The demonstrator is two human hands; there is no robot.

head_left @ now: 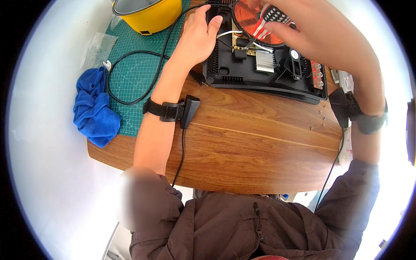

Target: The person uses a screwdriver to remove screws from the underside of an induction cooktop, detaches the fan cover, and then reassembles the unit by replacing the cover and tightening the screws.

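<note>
1. The cooker [260,65], an opened black induction unit with its insides bare, lies at 12 o'clock on the worktop [260,143], straight ahead of the person. Its long axis runs from 9 to 3 o'clock, dipping a little toward the right.
2. The left hand [200,37] rests on the cooker's left edge, at about 11 o'clock. Its fingers are curled over the black casing and press on it; it grips the rim loosely and carries nothing.
3. The right hand [299,32] hangs over the copper coil [253,21] at 1 o'clock, palm down, fingers bent. A small striped piece [269,19] sits at its fingertips; whether the fingers pinch it or only touch it, I cannot tell.
4. Both hands are on the cooker; the right is nearer the coil, the left nearer the cord end.
5. A finned heat sink [264,60] and a small fan [295,58] lie between the coil and the near edge.
6. The black cord [130,86] loops away to 10 o'clock over a green mat [130,56], beside a blue cloth [95,108] and a yellow pot [149,13].
</note>
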